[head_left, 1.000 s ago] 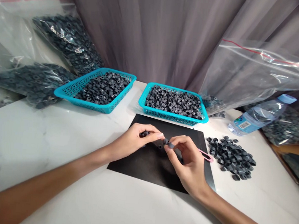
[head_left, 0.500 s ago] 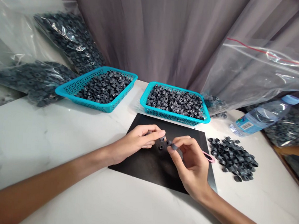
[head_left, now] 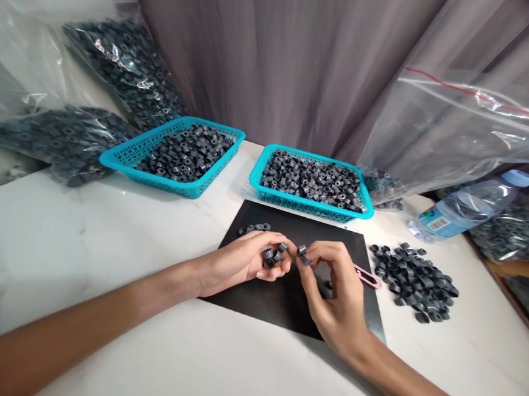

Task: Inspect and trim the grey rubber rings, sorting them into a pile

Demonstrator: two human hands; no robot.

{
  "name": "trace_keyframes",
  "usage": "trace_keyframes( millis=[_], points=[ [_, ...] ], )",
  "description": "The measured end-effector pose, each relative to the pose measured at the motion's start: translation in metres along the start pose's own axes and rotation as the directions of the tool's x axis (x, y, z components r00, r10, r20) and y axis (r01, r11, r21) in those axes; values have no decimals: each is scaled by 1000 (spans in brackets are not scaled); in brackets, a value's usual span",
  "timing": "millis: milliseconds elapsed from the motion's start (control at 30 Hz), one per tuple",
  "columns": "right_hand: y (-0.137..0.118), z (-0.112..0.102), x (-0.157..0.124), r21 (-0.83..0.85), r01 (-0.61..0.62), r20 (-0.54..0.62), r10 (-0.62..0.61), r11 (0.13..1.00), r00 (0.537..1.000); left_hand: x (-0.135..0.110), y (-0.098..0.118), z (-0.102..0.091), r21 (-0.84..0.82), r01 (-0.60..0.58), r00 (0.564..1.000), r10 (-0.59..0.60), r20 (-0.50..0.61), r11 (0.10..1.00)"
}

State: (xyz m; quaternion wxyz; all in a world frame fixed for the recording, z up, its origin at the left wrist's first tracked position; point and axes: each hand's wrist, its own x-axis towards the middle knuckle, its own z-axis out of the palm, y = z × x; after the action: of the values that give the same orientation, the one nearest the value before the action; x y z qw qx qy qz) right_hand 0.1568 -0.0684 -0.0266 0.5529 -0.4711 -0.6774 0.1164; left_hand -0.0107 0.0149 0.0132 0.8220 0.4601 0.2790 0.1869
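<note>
My left hand is curled over the black mat, cupping several small dark grey rubber rings in its fingers. My right hand sits just right of it, pinching one grey ring between thumb and forefinger. A pink tool sticks out from behind the right hand's fingers. A short row of rings lies on the mat just behind the left hand. The two hands' fingertips nearly touch.
Two turquoise baskets full of grey rings stand behind the mat. A loose pile of rings lies to the right, with a water bottle beyond it. Clear bags of rings lie at left and right, before a grey curtain.
My left hand has drawn back toward me and turned palm up, now showing several rings in it. A row of rings behind it has come into view. The right hand barely moved.
</note>
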Motion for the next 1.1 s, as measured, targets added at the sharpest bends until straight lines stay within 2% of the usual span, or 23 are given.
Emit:
trace_keyframes(
  millis=[167,300,467,567,667,833,1100],
  points=[
    [-2,-2,1,-90,99,129,-87,991,988,1,-3,-1,-16,22,999,-23,-31,1000],
    [-1,-3,2,-59,106,172,-94,993,981,1,-3,1,-8,18,1000,-18,-16,1000],
    [-2,-3,3,-2,71,109,-70,997,992,0,-1,2,59,9,998,-6,-59,998],
    [-2,-2,4,17,42,48,-43,999,998,1,0,-1,147,-31,999,35,-22,989],
    [-2,-1,5,63,-26,27,24,998,999,0,3,-4,242,-63,998,65,2,968],
    [2,1,6,124,-136,24,134,983,991,-3,10,-3,367,-32,998,49,-36,930],
    [2,0,5,113,-134,6,134,985,991,-7,14,-4,560,-107,993,111,28,822]
  ],
)
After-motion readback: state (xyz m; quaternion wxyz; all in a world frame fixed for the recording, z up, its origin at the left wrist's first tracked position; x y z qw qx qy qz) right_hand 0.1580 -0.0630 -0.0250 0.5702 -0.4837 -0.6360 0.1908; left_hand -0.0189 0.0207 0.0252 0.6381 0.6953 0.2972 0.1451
